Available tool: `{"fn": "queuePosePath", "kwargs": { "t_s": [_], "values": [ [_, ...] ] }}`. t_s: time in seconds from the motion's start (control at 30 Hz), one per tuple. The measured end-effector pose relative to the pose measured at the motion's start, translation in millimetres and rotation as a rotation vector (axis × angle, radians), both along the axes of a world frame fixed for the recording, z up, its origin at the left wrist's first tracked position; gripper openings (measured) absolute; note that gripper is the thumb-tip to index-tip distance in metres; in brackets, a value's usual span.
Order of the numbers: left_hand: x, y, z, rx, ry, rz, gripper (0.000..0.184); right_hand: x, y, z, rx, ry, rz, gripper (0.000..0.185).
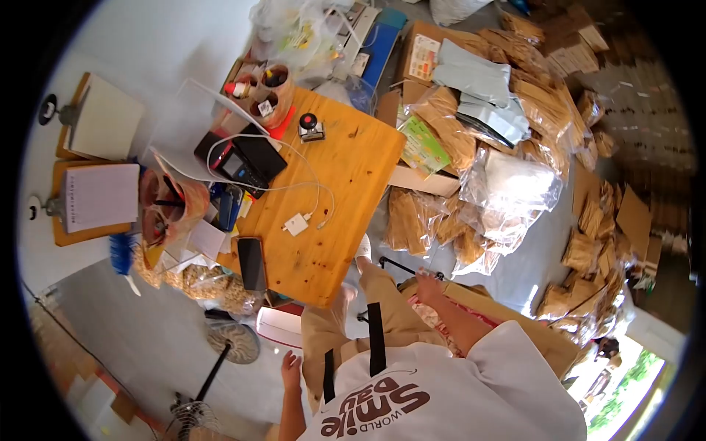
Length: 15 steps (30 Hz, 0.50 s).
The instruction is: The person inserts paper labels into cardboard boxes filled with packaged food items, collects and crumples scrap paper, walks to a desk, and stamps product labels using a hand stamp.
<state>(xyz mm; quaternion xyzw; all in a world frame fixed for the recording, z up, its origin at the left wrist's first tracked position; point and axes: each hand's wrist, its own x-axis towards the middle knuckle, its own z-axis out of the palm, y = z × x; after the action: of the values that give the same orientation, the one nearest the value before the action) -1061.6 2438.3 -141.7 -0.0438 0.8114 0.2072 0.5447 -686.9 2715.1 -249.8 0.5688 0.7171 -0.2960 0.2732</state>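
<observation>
My left hand [292, 370] hangs low beside my tan trousers [323, 345], its fingers loosely bent and apart with nothing in them. My right hand [429, 287] is out to the right, close to a black bar [401, 267]; whether it touches the bar is unclear. No object shows in its loosely bent fingers. Ahead stands a wooden table [353, 184]. On it lie a dark phone [252, 263], a white charger [297, 224] with its cable, a black card terminal [239, 165] and a self-inking stamp [311, 128].
Bagged brown goods [415, 220] and grey parcels [474, 73] heap up right of the table. A long cardboard box [529, 331] lies beside my right arm. Clipboards [101, 198] hang on the left wall. A fan base [234, 342] stands on the floor at left.
</observation>
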Motion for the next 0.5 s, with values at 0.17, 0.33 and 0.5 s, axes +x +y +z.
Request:
{"fn": "queuePosePath", "kwargs": {
  "t_s": [0.17,0.33,0.5],
  "values": [
    [75.3,17.5,-40.1,0.075,0.030,-0.336,0.079,-1.8,-4.4,-16.6,-0.139,-0.056,0.092,0.041],
    [84.6,35.2,-64.5,0.096,0.109,-0.222,0.082,-1.3,18.8,-16.3,-0.248,0.001,0.207,0.018],
    [90.7,55.8,-75.5,0.190,0.064,0.065,0.083,30.6,69.5,-9.0,-0.125,0.079,0.231,0.022]
  ]
}}
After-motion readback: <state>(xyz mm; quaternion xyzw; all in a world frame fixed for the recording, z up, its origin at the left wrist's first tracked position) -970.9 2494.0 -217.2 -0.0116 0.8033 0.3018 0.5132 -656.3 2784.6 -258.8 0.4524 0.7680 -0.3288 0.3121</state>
